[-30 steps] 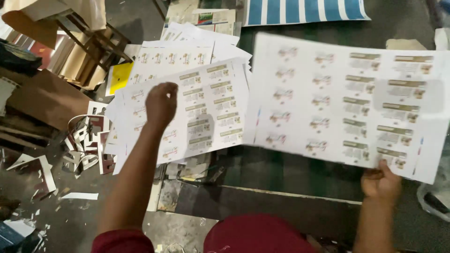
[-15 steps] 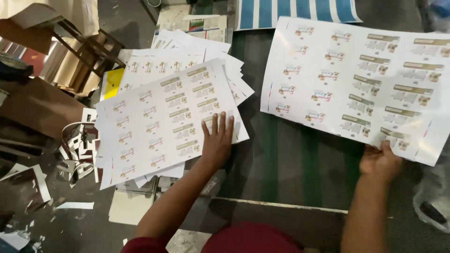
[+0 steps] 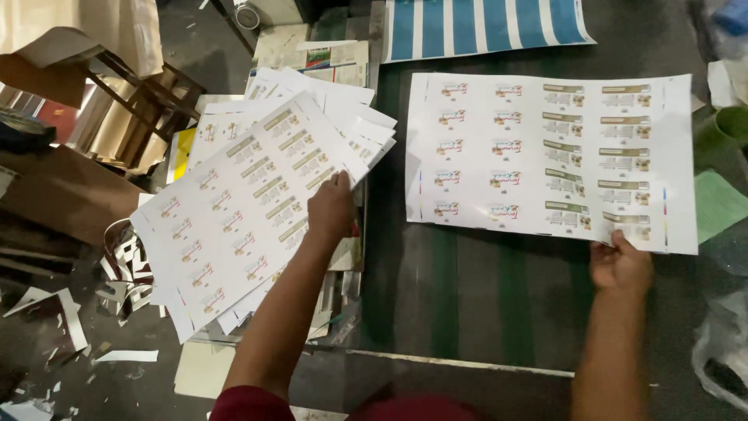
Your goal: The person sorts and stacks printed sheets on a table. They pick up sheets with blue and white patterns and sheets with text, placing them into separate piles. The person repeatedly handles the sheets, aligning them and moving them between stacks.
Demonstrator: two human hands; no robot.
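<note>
My left hand rests on the right edge of a fanned stack of white printed sheets, its fingers curled onto the top sheet. My right hand pinches the near edge of a single large white sheet with rows of small printed labels, which lies flat on the dark green striped table. The two hands are well apart, one on each sheet.
A blue-and-white striped sheet lies at the far table edge. A wooden stool and brown cardboard stand at left, with paper offcuts on the floor. Green items and a plastic bag sit at right.
My left hand has slid right along the fanned stack to its right edge. The large sheet under my right hand now lies flatter and squarer on the table.
</note>
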